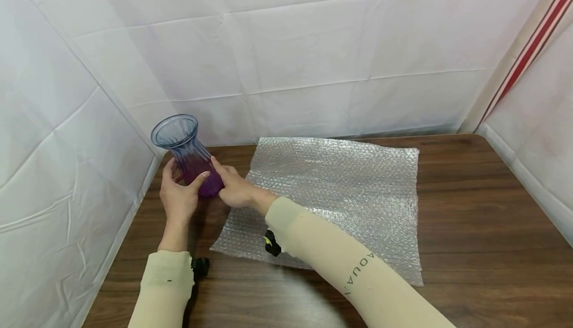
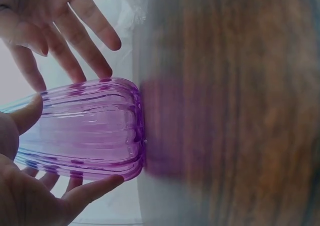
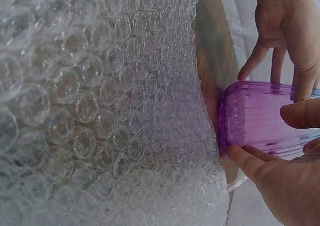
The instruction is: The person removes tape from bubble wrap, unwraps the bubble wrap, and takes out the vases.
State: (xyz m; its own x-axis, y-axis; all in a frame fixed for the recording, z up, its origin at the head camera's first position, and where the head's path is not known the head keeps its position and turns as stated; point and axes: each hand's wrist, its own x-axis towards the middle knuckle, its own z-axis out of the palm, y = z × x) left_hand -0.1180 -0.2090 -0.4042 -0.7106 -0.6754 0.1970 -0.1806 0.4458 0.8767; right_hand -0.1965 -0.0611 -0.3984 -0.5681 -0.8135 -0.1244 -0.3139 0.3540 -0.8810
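A ribbed glass vase, bluish at its flared rim and purple toward the base, is at the back left of the table. My left hand holds it from the left, thumb across the near face and fingers round the far side. From the right, my right hand touches its lower side. The left wrist view shows the fingers of that right hand straight and spread, their tips against the purple glass. In the right wrist view the base lies just past the edge of the bubble wrap.
The sheet of bubble wrap lies flat over the middle of the dark wooden table, right of the vase. White cloth walls enclose the back and sides. A dark strap device is at the right wrist.
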